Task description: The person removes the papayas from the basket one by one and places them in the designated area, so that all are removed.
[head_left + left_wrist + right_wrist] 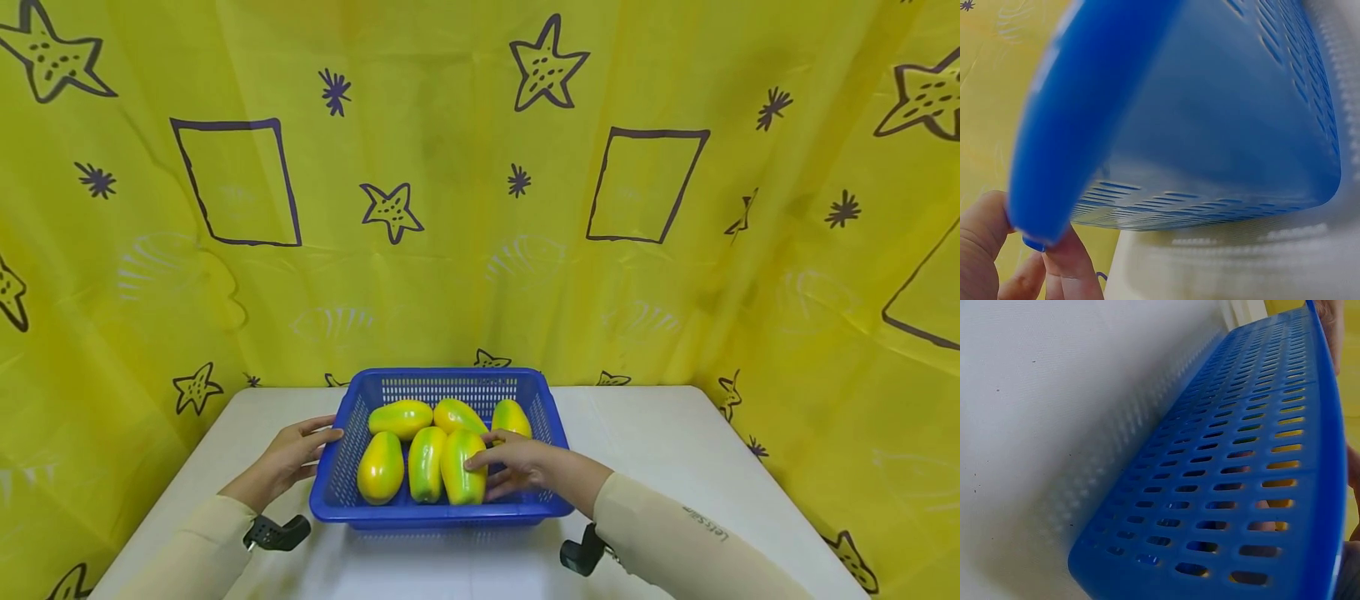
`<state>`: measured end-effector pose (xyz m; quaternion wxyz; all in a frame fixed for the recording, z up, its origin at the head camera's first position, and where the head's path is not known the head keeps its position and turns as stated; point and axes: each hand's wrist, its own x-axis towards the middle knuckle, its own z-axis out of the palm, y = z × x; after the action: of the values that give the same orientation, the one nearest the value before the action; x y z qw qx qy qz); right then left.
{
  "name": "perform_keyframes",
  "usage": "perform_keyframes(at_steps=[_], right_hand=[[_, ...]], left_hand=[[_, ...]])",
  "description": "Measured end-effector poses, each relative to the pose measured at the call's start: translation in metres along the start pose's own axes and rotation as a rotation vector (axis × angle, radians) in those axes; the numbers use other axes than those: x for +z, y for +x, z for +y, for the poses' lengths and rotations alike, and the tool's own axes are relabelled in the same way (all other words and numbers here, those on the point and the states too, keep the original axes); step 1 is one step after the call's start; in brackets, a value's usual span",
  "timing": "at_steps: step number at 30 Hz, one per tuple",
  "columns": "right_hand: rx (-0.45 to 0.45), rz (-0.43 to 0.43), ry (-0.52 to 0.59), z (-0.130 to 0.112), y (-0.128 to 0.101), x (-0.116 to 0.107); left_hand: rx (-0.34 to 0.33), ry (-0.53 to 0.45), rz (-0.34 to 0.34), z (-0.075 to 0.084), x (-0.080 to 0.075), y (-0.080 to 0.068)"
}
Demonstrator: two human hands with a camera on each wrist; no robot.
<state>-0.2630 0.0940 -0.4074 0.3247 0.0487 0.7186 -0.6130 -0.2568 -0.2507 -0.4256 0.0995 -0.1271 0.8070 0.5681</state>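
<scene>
From the head view, we record a blue basket (442, 517) on a white table (660, 450), in front of a yellow curtain (450, 283). Six yellow-green fruits (380, 471) lie in the basket, three towards the back and three towards the front. The right hand (522, 463) reaches over the rim and grasps the front row's rightmost fruit (459, 487), thumb on its upper face and the other fingers along its right side. The left hand (295, 452) holds the basket's left rim. As to progress, we judge the handling unfinished: five fruits lie free of either hand, while the sixth is within the basket but not released. Whether it is being set down or lifted, we cannot determine. From the left wrist view, we confirm the left hand's hold: thumb and fingers pinch the rim from opposite sides. From the right wrist view, we note the basket's slotted outer wall beside the table; only slivers of skin show at the right edge, so we cannot tell the grip from there.
</scene>
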Motion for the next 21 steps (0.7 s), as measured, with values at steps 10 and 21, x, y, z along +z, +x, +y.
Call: perform_keyframes(at_steps=[10, 21], right_hand=[[0.001, -0.008, -0.004, -0.008, -0.005, -0.002], [0.000, -0.002, 0.012, -0.016, -0.011, -0.008]], left_hand=[[0.001, 0.011, -0.007, 0.000, 0.000, -0.002], [-0.009, -0.004, 0.000, 0.002, 0.000, -0.003]])
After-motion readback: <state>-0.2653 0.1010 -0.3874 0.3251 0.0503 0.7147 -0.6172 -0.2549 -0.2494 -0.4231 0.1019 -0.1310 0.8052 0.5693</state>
